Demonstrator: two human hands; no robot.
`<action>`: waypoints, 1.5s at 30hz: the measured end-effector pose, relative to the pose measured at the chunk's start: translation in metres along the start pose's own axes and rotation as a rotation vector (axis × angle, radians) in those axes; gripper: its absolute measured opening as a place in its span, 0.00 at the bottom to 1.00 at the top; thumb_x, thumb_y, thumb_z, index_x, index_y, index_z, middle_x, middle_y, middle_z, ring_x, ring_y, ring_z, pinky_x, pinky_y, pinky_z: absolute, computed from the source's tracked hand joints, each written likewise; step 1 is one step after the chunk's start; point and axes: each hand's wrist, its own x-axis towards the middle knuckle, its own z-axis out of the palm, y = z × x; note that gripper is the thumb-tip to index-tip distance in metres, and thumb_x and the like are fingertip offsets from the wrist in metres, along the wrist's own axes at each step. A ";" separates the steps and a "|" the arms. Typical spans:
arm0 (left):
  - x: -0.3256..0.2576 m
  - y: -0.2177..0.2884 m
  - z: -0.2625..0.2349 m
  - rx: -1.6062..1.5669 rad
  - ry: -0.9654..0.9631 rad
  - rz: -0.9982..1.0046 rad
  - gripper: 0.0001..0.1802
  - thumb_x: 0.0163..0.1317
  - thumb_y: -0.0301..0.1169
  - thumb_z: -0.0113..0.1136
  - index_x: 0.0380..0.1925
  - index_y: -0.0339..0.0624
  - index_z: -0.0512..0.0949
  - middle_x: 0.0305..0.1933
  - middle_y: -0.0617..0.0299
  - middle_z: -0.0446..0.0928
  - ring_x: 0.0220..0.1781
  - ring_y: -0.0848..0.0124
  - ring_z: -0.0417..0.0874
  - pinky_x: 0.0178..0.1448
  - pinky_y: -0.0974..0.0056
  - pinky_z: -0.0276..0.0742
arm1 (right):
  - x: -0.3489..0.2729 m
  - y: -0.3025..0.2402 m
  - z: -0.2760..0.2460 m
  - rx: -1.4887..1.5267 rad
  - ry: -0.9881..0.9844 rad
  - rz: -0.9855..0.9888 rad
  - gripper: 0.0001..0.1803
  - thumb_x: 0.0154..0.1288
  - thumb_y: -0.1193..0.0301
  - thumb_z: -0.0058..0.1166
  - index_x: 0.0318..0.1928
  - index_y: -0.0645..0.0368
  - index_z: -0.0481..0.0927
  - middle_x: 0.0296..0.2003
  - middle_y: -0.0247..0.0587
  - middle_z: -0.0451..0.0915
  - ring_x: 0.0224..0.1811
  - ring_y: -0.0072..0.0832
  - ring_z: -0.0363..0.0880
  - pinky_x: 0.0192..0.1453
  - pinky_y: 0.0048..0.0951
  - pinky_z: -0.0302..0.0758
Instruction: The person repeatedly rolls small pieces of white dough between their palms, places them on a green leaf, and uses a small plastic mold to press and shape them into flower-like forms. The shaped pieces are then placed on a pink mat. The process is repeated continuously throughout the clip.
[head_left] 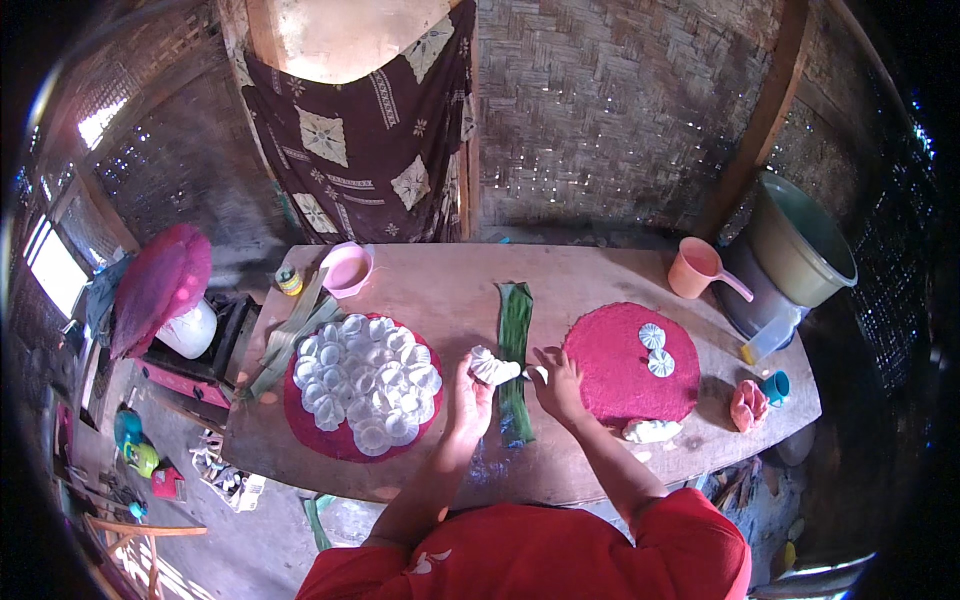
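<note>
A lump of white dough (490,367), ridged at its left end, rests in the fingers of my left hand (468,403). My right hand (560,384) is closed in a pinch on a small white bit at the lump's right tip. Both hands are above a long green leaf strip (515,330) on the table. To the right lies a round red mat (620,370) bearing two pleated white dough rounds (652,337). Another white dough lump (652,431) sits by its near edge. On the left, many white dough cups cover a second red mat (302,425).
The wooden table (440,280) carries a pink bowl (347,270), a small yellow jar (289,279) and dry leaf strips (285,340). At right are a pink dipper (697,267), a large bucket (800,240), a teal cup (775,388) and a crumpled pink cloth or bag (748,406).
</note>
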 end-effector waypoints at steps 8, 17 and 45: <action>-0.011 -0.009 0.020 0.370 0.096 0.244 0.20 0.74 0.43 0.41 0.43 0.36 0.75 0.43 0.59 0.78 0.47 0.70 0.78 0.55 0.62 0.72 | 0.005 -0.048 -0.041 1.899 -0.395 0.423 0.12 0.70 0.66 0.52 0.45 0.61 0.78 0.40 0.36 0.80 0.45 0.25 0.76 0.54 0.29 0.71; -0.023 0.023 0.043 0.449 -0.086 -0.121 0.26 0.72 0.50 0.41 0.41 0.36 0.75 0.41 0.59 0.78 0.45 0.71 0.78 0.54 0.64 0.71 | 0.013 -0.045 -0.110 1.352 -0.365 0.112 0.10 0.67 0.70 0.56 0.44 0.64 0.80 0.36 0.33 0.81 0.40 0.20 0.78 0.46 0.25 0.75; -0.032 -0.014 0.029 0.258 0.035 -0.278 0.19 0.67 0.39 0.56 0.52 0.39 0.74 0.50 0.59 0.78 0.53 0.70 0.79 0.59 0.60 0.75 | 0.005 -0.017 -0.082 1.401 -0.309 0.357 0.10 0.66 0.72 0.57 0.44 0.65 0.78 0.37 0.36 0.81 0.40 0.23 0.79 0.45 0.23 0.75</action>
